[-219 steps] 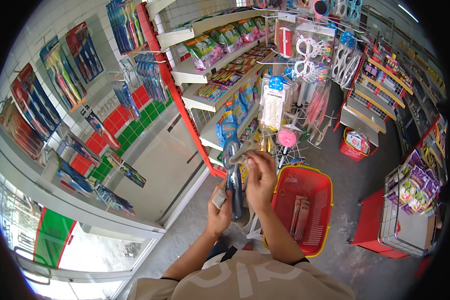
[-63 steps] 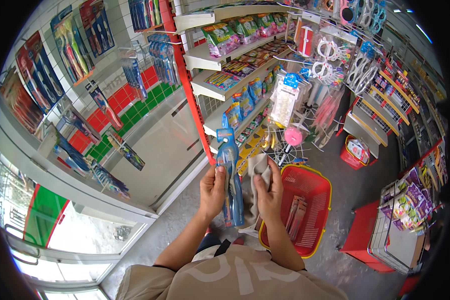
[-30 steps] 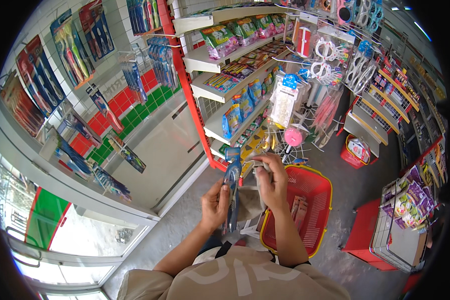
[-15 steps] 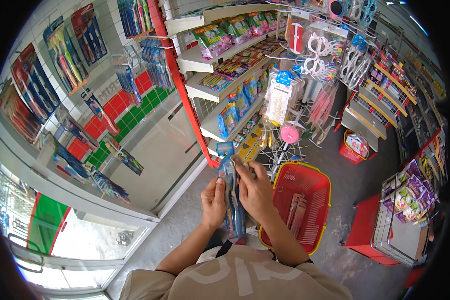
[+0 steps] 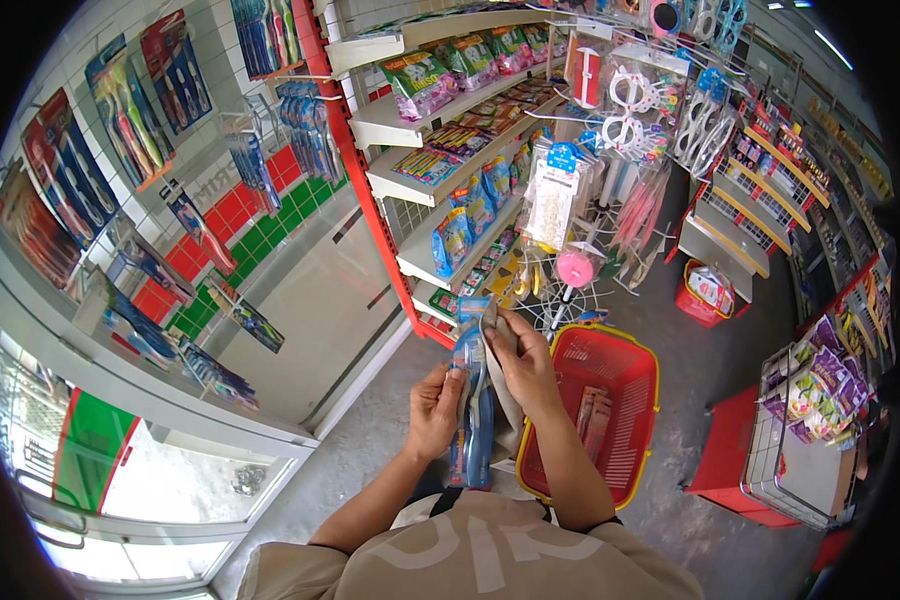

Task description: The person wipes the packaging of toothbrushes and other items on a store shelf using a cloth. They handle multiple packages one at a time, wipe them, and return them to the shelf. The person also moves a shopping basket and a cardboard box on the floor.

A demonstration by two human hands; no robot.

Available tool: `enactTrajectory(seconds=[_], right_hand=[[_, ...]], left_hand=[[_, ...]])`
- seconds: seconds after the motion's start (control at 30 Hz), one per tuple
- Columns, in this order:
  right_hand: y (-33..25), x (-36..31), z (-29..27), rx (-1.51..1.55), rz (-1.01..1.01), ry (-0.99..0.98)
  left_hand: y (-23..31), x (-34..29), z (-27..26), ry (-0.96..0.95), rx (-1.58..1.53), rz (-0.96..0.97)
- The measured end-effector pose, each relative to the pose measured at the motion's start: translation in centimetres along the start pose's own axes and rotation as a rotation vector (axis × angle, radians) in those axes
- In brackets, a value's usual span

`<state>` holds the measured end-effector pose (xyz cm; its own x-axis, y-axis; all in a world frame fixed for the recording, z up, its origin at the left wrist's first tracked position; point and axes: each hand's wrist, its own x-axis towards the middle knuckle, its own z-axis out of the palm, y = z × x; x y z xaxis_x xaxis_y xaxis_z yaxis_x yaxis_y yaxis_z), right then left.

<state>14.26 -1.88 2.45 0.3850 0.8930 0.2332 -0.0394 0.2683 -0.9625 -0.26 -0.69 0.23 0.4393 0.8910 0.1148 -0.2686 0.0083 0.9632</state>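
Note:
A blue toothbrush in clear packaging [image 5: 477, 425] is held upright in front of my chest. My left hand [image 5: 433, 412] pinches its left edge between thumb and fingers. Against the right side of the pack, my right hand [image 5: 526, 365] is closed on a greyish cloth [image 5: 506, 425], which hangs down along the packaging. Just right of my hands, a red shopping basket with a yellow rim [image 5: 654, 400] stands on the floor. Several slim reddish packs [image 5: 592, 415] lie in it.
Toothbrush packs [image 5: 130, 110] hang from hooks on the left wall, above a white glass-fronted counter [image 5: 310, 300]. Ahead are shelves [image 5: 400, 130] of bagged goods and a wire rack with hanging packets [image 5: 555, 200]. At right stands a wire cart [image 5: 770, 470] with purple bags.
My right hand has moved a little right, drawing the cloth slightly away from the upper pack. More of the toothbrush shows now. My left hand keeps its hold.

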Motion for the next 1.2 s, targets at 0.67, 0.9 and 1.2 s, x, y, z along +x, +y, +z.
enactTrajectory(seconds=[0.67,0.9,1.2], right_hand=[[-1.0,-0.6,0.0,0.246,0.127,0.058],[-2.2,-1.5,-1.4,-0.421,-0.392,0.048],[-2.4,-2.9,0.8,-0.616,-0.353,0.096]], left_hand=[[1.5,-0.8,-0.7,-0.075,0.616,0.403],[2.0,-1.4,-1.5,-0.058,0.478,0.047],[2.5,-1.3,-0.5,-0.031,0.682,0.328]])
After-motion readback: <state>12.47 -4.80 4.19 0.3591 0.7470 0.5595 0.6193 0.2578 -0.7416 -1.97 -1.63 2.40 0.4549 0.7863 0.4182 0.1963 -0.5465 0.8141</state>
